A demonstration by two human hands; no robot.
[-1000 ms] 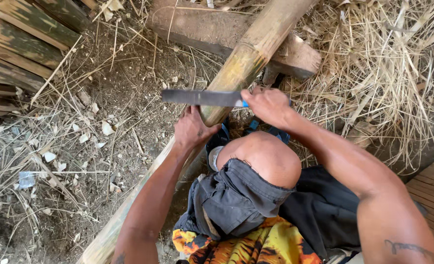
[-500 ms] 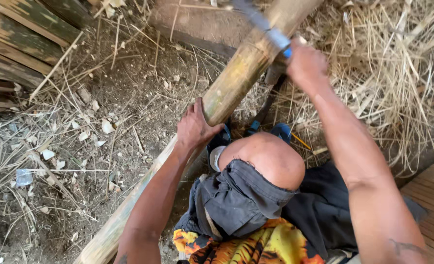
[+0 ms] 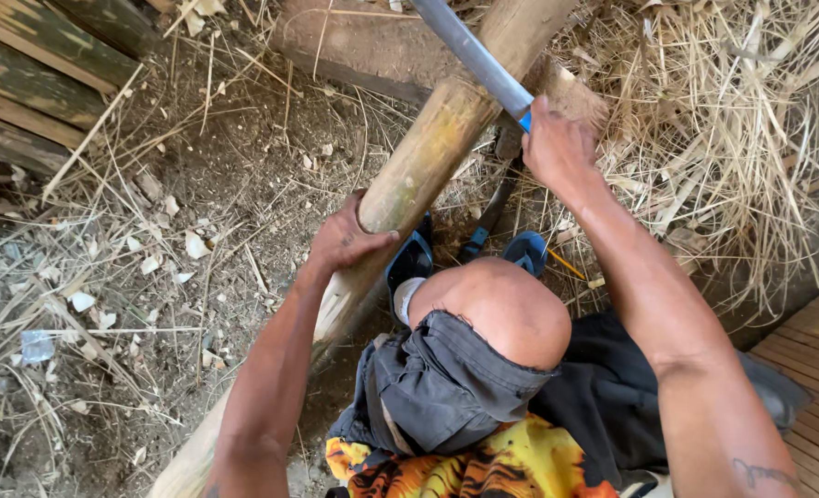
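Note:
A thick bamboo pole [image 3: 428, 157] runs diagonally from the lower left to the upper middle and rests on a wooden log [image 3: 354, 51]. My left hand [image 3: 345, 238] grips the pole around its middle. My right hand [image 3: 557, 148] is closed on the blue handle of a long metal blade [image 3: 474, 51], which is raised and angled up to the left over the pole's upper part. My bent knee [image 3: 497, 309] sits just right of the pole, above dark shorts.
Dry straw [image 3: 732, 138] is heaped at the right. Weathered planks [image 3: 31, 83] lie at the upper left. Pale wood chips [image 3: 142, 263] are scattered on the dirt. A blue sandal [image 3: 414, 263] lies by the pole, and a wooden deck edge [image 3: 815, 360] shows at the lower right.
The blade lay flat across the pole a second ago. My right hand has since swung it up and to the right. My left hand has kept its grip on the pole.

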